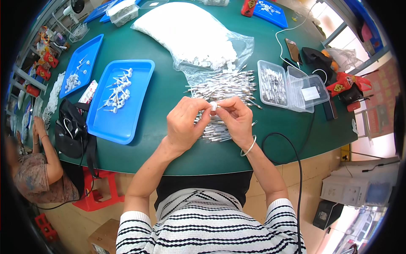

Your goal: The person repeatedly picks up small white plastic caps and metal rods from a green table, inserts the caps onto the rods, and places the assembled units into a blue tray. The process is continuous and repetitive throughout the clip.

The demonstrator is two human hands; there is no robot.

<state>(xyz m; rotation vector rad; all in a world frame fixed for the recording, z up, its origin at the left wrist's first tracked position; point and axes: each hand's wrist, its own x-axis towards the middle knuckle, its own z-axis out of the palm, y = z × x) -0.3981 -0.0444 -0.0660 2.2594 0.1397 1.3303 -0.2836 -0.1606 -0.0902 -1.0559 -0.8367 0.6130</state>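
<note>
Head view: left hand (185,120) and right hand (237,120), nearly together, both pinch a small white plastic cap (214,106) over thin silver-and-white rods (226,86). White-capped pieces (120,92) in the blue rectangular plastic tray (113,130) look done; remaining rods and the bulging clear plastic bag of white parts (182,29) suggest much left.

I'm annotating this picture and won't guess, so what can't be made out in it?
All in the head view:
White piece: sides covered by the fingers of the left hand and right hand.
Thin rods: some hidden behind both hands.
Red container: top cut off by the upper edge.
Co-worker's hand: too small near the picture's rim to tell what it touches.
</note>
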